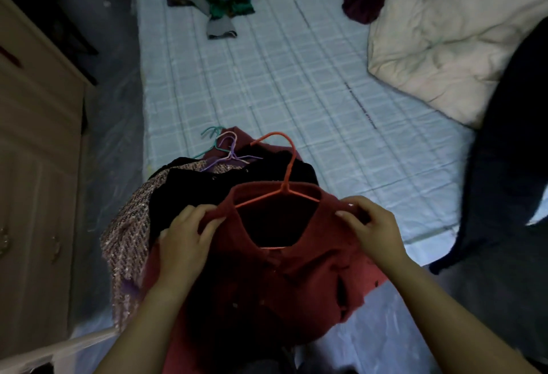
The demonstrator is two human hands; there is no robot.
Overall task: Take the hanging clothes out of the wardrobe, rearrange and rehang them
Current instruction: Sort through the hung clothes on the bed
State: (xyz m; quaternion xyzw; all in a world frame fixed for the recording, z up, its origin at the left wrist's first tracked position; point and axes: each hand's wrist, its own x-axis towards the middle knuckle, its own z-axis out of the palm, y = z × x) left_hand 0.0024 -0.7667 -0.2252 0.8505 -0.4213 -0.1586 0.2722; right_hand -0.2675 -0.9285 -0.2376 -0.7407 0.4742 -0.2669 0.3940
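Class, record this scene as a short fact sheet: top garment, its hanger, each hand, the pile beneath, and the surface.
Top garment: red cardigan, lying on top of the pile
Hanger: orange hanger, inside the neckline
Left: left hand pinches one shoulder
Right: right hand pinches the other shoulder
Beneath: black garment, pink tweed garment
Surface: checked mattress
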